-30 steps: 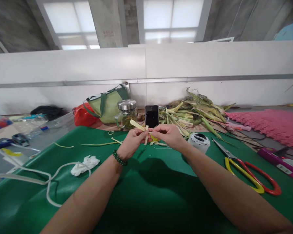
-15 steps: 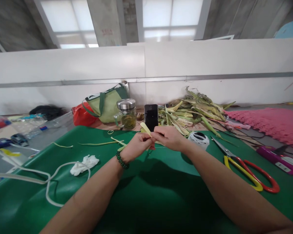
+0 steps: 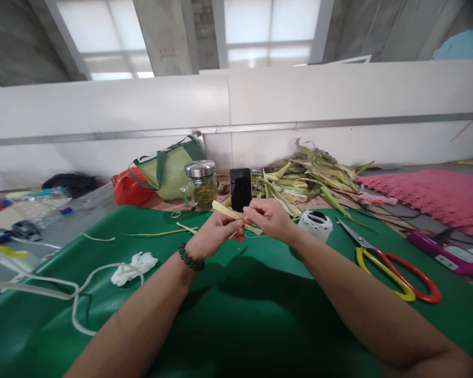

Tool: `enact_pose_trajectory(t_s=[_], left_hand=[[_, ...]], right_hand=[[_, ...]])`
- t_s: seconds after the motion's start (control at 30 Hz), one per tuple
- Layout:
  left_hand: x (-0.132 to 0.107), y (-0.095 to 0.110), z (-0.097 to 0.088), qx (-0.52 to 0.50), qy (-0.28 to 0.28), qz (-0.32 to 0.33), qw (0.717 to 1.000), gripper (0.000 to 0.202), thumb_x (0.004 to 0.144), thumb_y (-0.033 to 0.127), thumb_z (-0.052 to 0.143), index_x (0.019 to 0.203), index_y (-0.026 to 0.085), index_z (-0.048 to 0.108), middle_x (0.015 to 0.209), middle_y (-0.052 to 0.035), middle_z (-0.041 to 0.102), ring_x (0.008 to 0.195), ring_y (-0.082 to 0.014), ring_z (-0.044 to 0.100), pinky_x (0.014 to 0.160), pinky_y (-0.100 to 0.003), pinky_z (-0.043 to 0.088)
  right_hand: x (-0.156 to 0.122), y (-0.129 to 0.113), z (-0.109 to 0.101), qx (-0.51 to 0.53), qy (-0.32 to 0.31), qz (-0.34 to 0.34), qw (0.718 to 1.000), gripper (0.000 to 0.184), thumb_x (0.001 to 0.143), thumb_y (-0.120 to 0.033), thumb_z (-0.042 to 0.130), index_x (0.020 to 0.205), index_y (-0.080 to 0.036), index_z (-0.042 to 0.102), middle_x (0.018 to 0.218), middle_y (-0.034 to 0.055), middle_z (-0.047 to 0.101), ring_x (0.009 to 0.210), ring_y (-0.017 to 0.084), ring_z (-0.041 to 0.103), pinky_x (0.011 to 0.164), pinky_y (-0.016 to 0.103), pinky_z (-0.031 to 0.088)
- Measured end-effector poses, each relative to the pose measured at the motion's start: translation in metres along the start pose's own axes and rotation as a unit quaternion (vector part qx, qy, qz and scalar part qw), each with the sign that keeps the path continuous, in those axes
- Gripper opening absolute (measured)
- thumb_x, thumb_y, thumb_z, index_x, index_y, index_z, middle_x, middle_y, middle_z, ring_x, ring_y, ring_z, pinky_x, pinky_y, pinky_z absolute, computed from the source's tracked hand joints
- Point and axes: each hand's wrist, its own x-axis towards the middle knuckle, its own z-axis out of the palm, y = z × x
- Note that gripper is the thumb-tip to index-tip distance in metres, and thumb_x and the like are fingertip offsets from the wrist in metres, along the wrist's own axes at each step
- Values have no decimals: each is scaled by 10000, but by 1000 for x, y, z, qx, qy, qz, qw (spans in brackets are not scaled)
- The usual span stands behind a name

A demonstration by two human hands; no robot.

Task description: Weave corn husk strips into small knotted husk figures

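From the head camera I see a pale strip (image 3: 224,210) raised above the green sheet (image 3: 236,325), between the two hands and in front of the upright phone (image 3: 240,190). My left hand (image 3: 213,231) pinches it between thumb and fingers, the broad end sticking out above. My right hand (image 3: 274,219) is narrowed to a fingertip pinch at the inner end; the fingers hide exactly where each grip falls.

I judge the strip almost weightless, flexible across its width and firmer along its length, likely to split along the grain if tugged sideways. I would take hold near the narrow part with light fingertips, keeping the broad end uncreased.

It looks flat, matte and fibrous, much like the leafy husks (image 3: 315,173) heaped behind, which are ribbed and curling. The sheet has a smooth, faint sheen. The scissors (image 3: 363,243) have steel blades and rounded red and yellow loops; the tissue (image 3: 136,268) is soft and crumpled, and the lidded jar (image 3: 203,191) is clear and hard.
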Motion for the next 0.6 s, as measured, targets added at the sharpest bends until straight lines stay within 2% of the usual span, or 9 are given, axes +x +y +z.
enact_pose_trajectory(t_s=[0.17,0.27,0.43,0.6], left_hand=[[1,-2,0,-42,22,-13,999,401,553,470,780,559,119,587,549,19,555,523,-83,529,556,-217,460],[3,-5,-2,-69,21,-29,997,423,539,498,783,583,120,601,540,11,575,519,-88,542,559,-220,462],[5,-6,-5,26,21,2,999,448,560,539,755,631,114,632,552,-14,619,500,-82,531,498,-193,402],[4,-2,-1,79,23,34,996,407,631,523,706,667,132,600,540,-8,613,523,-118,568,553,-232,459]], right_hand=[[-1,0,3,5,16,2,1000,335,836,-325,439,533,-184,419,513,-18,474,497,88,414,499,225,303],[-1,0,6,13,1,16,1000,357,851,-348,433,534,-188,391,499,-38,407,493,84,375,495,224,285],[1,0,8,51,-30,57,997,373,847,-374,438,528,-181,423,482,-40,406,496,87,376,488,222,277],[2,4,11,46,16,49,998,364,819,-353,450,509,-187,359,490,-49,345,487,77,331,481,224,255]])
